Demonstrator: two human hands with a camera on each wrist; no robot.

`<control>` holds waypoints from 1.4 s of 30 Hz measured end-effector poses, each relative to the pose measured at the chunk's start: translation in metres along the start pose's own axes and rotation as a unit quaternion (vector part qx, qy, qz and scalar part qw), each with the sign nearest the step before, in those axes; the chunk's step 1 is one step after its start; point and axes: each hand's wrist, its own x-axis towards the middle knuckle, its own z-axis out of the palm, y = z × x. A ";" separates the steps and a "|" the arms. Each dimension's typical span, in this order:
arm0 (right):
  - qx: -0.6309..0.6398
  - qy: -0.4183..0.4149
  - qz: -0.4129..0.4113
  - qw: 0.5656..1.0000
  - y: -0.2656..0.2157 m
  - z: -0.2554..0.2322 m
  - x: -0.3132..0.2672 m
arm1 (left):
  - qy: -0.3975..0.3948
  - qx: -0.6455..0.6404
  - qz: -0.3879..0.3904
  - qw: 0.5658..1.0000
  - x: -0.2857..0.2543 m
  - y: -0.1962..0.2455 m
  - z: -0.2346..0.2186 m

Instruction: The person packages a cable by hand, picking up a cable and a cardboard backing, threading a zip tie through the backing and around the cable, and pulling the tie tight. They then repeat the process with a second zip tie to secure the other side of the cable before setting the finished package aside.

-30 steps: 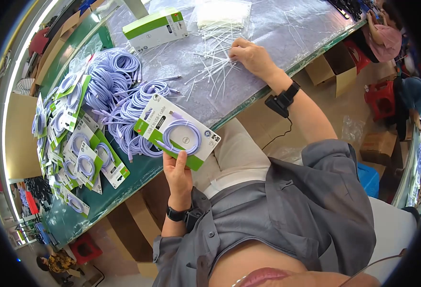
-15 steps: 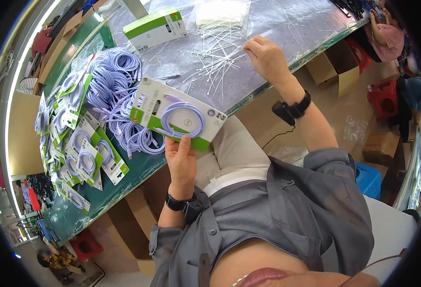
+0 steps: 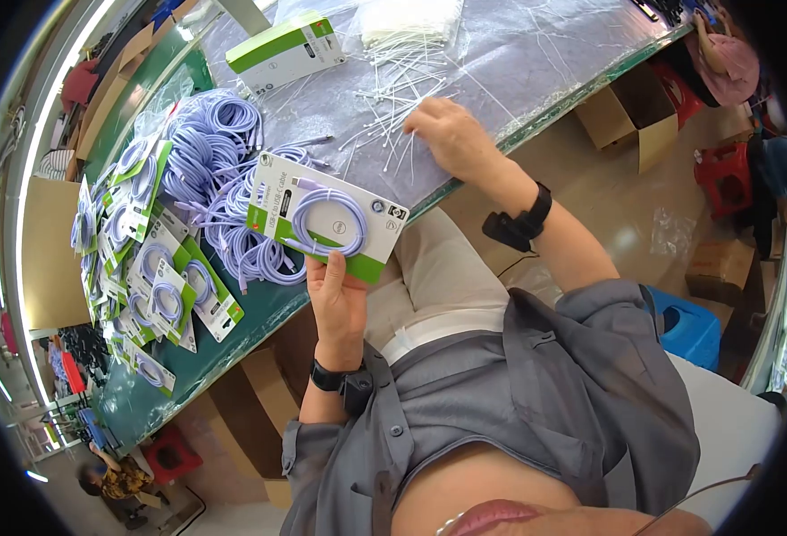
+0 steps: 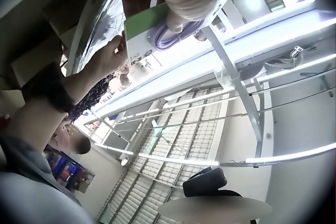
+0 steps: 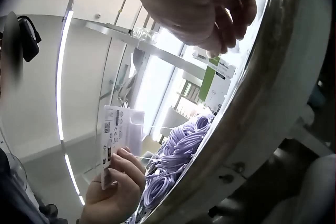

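Note:
My left hand [image 3: 335, 304] grips the lower edge of a white and green cable card [image 3: 377, 225], thumb in front and fingers behind. On the card's front lies a coiled lilac USB-C cable [image 3: 300, 223], bound with a white tie at its top. The right wrist view catches the card's back [image 5: 119, 124], with thin white strands standing out from it. Over the near side of a loose heap of white zip ties [image 3: 407, 76] hangs my right hand [image 3: 454, 138], fingers bent and tips close together. I cannot tell whether a tie is between those fingertips.
Left of the card lie bundles of lilac cables [image 3: 206, 152] and a pile of cards with cables [image 3: 157, 277]. A white and green box [image 3: 286, 58] stands at the back. A bag of zip ties [image 3: 411, 22] lies behind the heap. Cardboard boxes [image 3: 621, 121] stand below the table edge.
My right hand first rose away from the zip ties to the right, then came back left and nearer the card. The left hand lifted the card slightly and turned it a little.

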 end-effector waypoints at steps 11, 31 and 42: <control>0.006 -0.225 -0.102 0.969 0.017 -0.002 0.020 | 0.015 0.004 -0.016 1.000 -0.007 0.002 -0.014; 0.176 0.073 -0.076 0.979 -0.146 -0.040 0.033 | -0.238 -0.649 -0.210 0.691 0.023 0.029 0.037; 0.195 0.082 -0.072 0.975 -0.145 -0.037 0.030 | -0.227 -0.653 -0.211 0.692 0.023 0.026 0.042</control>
